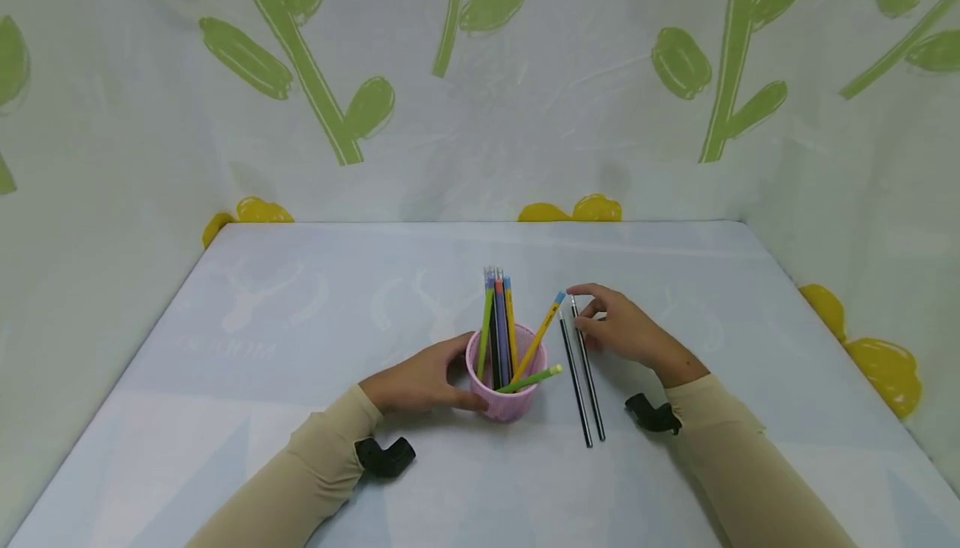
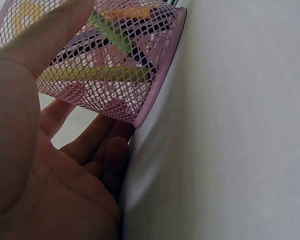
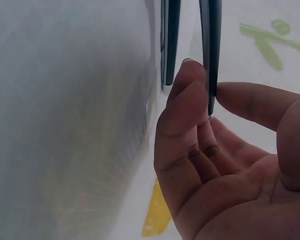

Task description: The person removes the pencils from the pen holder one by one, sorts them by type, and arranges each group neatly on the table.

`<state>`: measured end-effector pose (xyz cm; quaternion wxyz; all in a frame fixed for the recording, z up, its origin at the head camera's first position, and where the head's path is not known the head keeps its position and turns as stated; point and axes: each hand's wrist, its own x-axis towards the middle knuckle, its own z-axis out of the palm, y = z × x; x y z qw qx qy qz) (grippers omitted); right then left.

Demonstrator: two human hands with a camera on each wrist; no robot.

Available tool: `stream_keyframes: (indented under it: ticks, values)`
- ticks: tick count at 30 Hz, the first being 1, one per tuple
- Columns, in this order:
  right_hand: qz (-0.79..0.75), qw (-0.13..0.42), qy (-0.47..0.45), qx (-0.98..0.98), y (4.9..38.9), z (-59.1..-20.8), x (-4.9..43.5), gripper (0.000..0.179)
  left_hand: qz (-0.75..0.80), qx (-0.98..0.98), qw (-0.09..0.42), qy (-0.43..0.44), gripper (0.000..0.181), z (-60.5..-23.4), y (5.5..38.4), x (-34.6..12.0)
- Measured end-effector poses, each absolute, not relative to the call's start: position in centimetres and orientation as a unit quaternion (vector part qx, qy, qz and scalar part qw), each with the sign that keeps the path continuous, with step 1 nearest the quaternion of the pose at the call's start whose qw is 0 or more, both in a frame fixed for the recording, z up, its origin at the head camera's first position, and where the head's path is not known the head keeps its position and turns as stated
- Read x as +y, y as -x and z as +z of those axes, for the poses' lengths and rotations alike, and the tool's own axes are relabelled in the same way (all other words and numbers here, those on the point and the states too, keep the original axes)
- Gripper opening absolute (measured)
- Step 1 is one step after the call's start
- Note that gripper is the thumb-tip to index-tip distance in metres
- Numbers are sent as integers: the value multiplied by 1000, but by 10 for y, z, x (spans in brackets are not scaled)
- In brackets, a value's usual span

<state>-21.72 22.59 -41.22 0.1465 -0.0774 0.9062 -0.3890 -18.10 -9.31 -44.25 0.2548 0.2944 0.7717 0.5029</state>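
A pink mesh pencil cup (image 1: 504, 408) stands on the table, holding several pencils. My left hand (image 1: 420, 377) grips its side, with the thumb across the near wall; in the left wrist view the thumb (image 2: 45, 40) lies over the mesh (image 2: 105, 95). To the right of the cup, my right hand (image 1: 622, 327) pinches a dark pencil (image 1: 589, 377) close to its far end. In the right wrist view this pencil (image 3: 210, 55) runs between thumb and fingers. A second dark pencil (image 1: 576, 389) lies beside it, nearly parallel, just left of it.
Inside the cup, a yellow pencil (image 1: 536, 344) and a green pencil (image 1: 534, 379) lean out to the right, while others stand upright. The pale table (image 1: 300, 298) meets walls printed with green leaves at the back and sides.
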Motion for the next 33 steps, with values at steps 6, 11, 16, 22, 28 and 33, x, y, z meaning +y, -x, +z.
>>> stream_keyframes:
  ticks: [6, 11, 16, 22, 28, 33]
  values:
    - [-395, 168, 79, 900, 218, -416, 228, 52, 503, 770, 258, -296, 84, -442, 181, -94]
    - [-390, 179, 82, 899, 218, -415, 228, 53, 509, 767, 255, -296, 83, -441, 182, -94]
    - [-382, 187, 74, 902, 218, -415, 227, 54, 516, 757, 264, -303, 81, -441, 182, -93]
    - [-386, 179, 80, 901, 218, -417, 227, 53, 515, 757, 262, -304, 82, -441, 182, -93]
    - [-389, 177, 83, 900, 216, -419, 224, 53, 518, 755, 266, -301, 81, -442, 181, -92]
    - [-380, 172, 91, 904, 216, -418, 224, 53, 517, 757, 264, -300, 80, -441, 182, -92]
